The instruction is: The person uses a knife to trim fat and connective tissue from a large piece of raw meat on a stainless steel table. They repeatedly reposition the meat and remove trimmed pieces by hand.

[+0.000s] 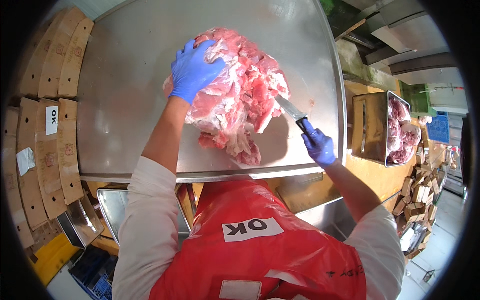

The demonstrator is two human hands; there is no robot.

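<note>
A large piece of raw meat (245, 92), pink and red with white fat, lies on the steel table (127, 120). My left hand (194, 71), in a blue glove, rests on the meat's upper left side with its fingers spread. In my right hand (318, 146), gloved in blue as well, is a knife (290, 108) with a black handle. Its blade points up and left, and the tip reaches the meat's right edge. Whether the tip has entered the meat I cannot tell.
Stacked cardboard boxes (50, 155) line the table's left side. A metal bin (370, 125) with several chunks of meat stands to the right, below table height. Behind it lies a heap of cardboard (417, 195). Metal trays (112, 207) sit under the table's near edge.
</note>
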